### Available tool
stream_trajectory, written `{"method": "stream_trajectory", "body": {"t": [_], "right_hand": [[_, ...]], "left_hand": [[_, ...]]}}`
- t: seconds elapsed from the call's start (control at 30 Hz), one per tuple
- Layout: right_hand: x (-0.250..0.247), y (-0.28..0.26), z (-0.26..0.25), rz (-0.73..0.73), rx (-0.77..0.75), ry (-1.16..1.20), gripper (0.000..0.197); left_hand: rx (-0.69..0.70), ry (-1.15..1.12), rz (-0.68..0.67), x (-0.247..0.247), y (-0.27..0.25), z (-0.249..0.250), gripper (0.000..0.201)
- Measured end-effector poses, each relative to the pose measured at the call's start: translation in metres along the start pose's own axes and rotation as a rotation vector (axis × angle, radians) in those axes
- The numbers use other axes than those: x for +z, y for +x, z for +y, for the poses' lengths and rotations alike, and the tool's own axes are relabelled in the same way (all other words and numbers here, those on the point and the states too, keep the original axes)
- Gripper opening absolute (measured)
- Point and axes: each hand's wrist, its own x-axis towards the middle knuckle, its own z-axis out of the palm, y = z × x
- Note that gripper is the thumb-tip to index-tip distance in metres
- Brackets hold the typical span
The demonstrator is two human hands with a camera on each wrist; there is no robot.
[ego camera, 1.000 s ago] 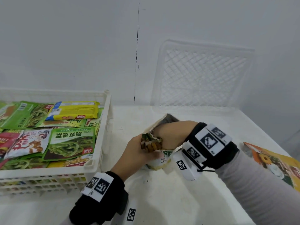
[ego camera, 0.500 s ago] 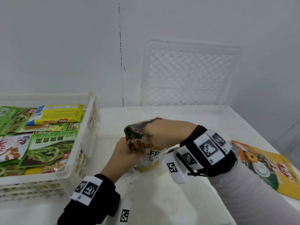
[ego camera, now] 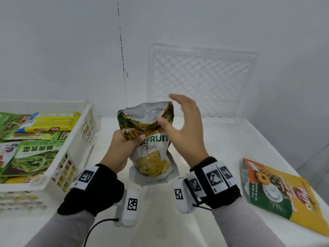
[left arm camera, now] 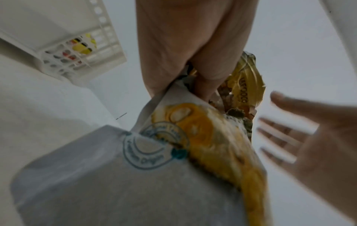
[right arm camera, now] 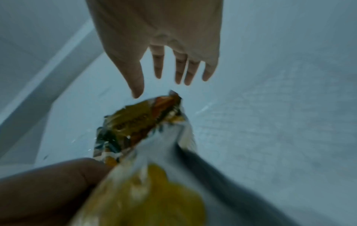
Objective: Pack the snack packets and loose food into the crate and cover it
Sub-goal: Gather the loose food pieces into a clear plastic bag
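An opened jackfruit chips bag (ego camera: 151, 157) with a crumpled top and silver inside is held upright above the white table. My left hand (ego camera: 122, 147) grips it just under the open mouth, thumb across the front. My right hand (ego camera: 183, 125) hovers at the bag's right side, fingers spread and holding nothing, thumb close to the rim. In the left wrist view, the bag (left arm camera: 173, 152) hangs from my left hand (left arm camera: 193, 45), with my right hand (left arm camera: 309, 137) open beside it. The right wrist view shows my right hand (right arm camera: 164, 45) spread above the bag's top (right arm camera: 139, 126).
The white crate (ego camera: 83, 132) at the left holds several snack packets, green and yellow ones on top. A white lattice lid (ego camera: 204, 81) leans against the back wall. An orange and green packet (ego camera: 281, 195) lies flat at the table's right edge.
My right hand has let go of the bag's folded top and opened beside it. The bag has come up from the table and its mouth now stands open.
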Motion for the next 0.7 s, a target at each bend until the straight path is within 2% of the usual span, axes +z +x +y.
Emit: {"method": "stream_trajectory", "body": {"t": [0.03, 0.1, 0.13, 0.2, 0.27, 0.4, 0.57, 0.7], "right_hand": [[-0.005, -0.005, 0.010, -0.035, 0.137, 0.059, 0.070], [-0.015, -0.014, 0.031, -0.204, 0.424, 0.245, 0.095], [-0.018, -0.018, 0.039, -0.285, 0.539, 0.369, 0.098], [-0.024, -0.025, 0.053, -0.369, 0.667, 0.592, 0.076], [-0.029, -0.030, 0.061, -0.391, 0.693, 0.719, 0.046], [-0.040, -0.036, 0.071, -0.442, 0.697, 0.791, 0.019], [-0.043, -0.041, 0.079, -0.450, 0.742, 0.790, 0.014], [-0.053, -0.036, 0.076, -0.447, 0.634, 0.748, 0.011]], "left_hand": [[-0.006, -0.024, -0.001, 0.005, 0.000, -0.001, 0.023], [-0.026, -0.063, -0.006, 0.016, -0.001, -0.003, 0.022], [-0.040, -0.082, -0.015, 0.021, -0.002, -0.005, 0.023], [-0.070, -0.113, -0.022, 0.033, -0.007, -0.010, 0.026], [-0.108, -0.143, 0.002, 0.044, -0.012, -0.017, 0.024], [-0.208, -0.186, 0.110, 0.057, -0.017, -0.026, 0.016], [-0.285, -0.171, 0.175, 0.063, -0.022, -0.030, 0.020], [-0.286, -0.144, 0.040, 0.056, -0.024, -0.014, 0.034]]}}
